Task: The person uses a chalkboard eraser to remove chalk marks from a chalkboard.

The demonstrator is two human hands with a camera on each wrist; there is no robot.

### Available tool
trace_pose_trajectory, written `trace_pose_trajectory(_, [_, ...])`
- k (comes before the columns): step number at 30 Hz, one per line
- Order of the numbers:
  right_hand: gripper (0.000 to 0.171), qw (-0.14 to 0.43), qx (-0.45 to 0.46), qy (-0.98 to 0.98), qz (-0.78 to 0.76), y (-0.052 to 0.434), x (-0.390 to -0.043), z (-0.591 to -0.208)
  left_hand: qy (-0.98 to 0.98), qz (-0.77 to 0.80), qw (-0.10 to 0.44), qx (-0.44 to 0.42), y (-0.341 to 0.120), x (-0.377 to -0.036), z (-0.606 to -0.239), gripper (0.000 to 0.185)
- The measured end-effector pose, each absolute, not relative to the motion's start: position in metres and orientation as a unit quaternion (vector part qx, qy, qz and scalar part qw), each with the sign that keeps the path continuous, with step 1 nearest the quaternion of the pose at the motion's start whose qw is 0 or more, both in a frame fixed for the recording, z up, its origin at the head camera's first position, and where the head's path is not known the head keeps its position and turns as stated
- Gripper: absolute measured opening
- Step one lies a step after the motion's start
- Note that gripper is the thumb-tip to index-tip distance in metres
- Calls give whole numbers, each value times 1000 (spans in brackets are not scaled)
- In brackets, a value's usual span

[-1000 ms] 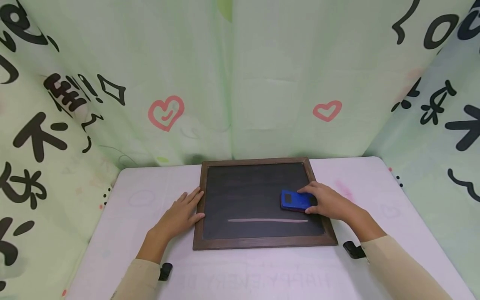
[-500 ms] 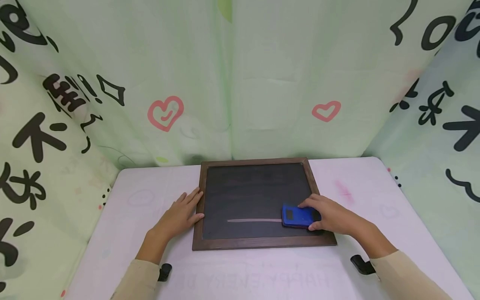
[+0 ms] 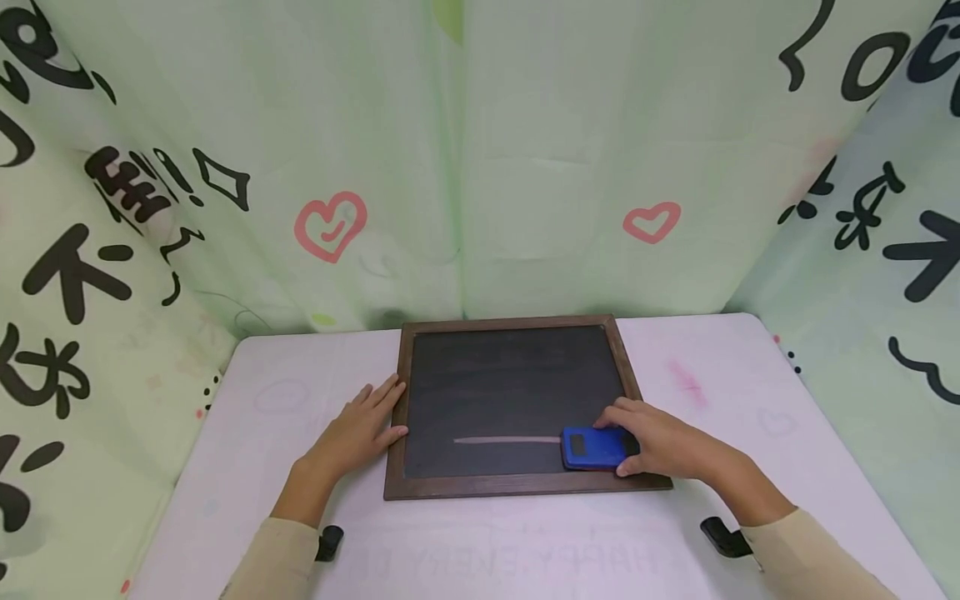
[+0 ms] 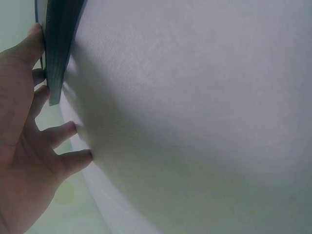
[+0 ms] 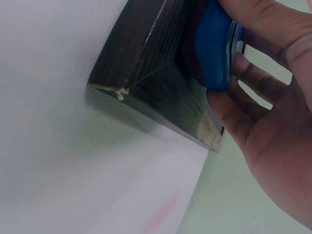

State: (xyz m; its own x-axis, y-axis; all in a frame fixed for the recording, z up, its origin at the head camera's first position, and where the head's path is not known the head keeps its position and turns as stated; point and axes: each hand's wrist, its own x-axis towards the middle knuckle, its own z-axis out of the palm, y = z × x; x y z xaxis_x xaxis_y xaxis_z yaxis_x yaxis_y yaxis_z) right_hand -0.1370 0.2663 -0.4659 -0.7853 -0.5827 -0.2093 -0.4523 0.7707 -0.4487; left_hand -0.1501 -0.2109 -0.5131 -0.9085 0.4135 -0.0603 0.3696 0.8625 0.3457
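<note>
A small blackboard (image 3: 510, 375) in a brown wooden frame lies on the white table. My right hand (image 3: 660, 437) grips a blue board eraser (image 3: 588, 448) at its right end, near the board's lower right corner. In the right wrist view the thumb and fingers wrap the eraser (image 5: 214, 46), its dark felt side toward the board. A pale pink chalk line (image 3: 502, 440) runs from the left up to the eraser's edge. My left hand (image 3: 356, 433) rests with its fingers spread against the frame's left side; the left wrist view shows fingertips at the frame's edge (image 4: 61, 48).
The white table (image 3: 300, 392) carries faint pink smudges and mirrored lettering near its front. A pale green curtain (image 3: 540, 167) with black characters and red hearts hangs behind and at both sides. Black wrist cameras sit under both sleeves.
My right hand has moved the eraser toward the board's lower edge, over the right part of the chalk line, which now shows shorter. The left hand has stayed in place.
</note>
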Motion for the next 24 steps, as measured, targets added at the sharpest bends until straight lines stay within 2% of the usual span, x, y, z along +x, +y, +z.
trace_pose_trajectory(11, [52,156,-284,930,-176,254,-139,-466,962,171,74,201,-210,-150,-511,74])
trace_pose_trajectory(24, [51,152,-304,925,-168,212,-146,-466,963,161,78,200,-212,-149,-510,68])
